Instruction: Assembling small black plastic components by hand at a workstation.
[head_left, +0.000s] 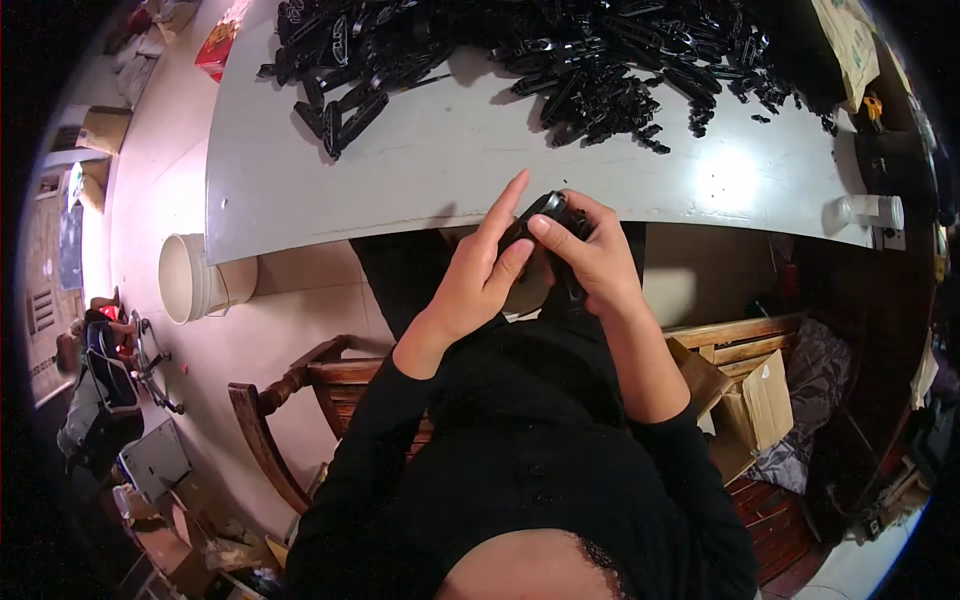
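Note:
At the table's near edge, both my hands meet around a glossy black plastic part [548, 205]. My right hand [600, 255] is closed on it, thumb pressed on its face and fingers curled behind. My left hand [475, 275] comes from the other side, index finger stretched out and thumb bent in along the part's lower end; its other fingers are hidden. More dark plastic shows below my right palm, and I cannot tell whether it belongs to the same part. Beyond my hands, long black plastic pieces [340, 125] and a heap of smaller black pieces [600, 105] lie on the table.
The pale table [400, 190] curves across the view. A clear plastic cup [870, 212] lies at its right end. A cream bucket [195, 280] stands on the floor at left. A wooden chair [275, 400] and an opened cardboard box [750, 400] flank me.

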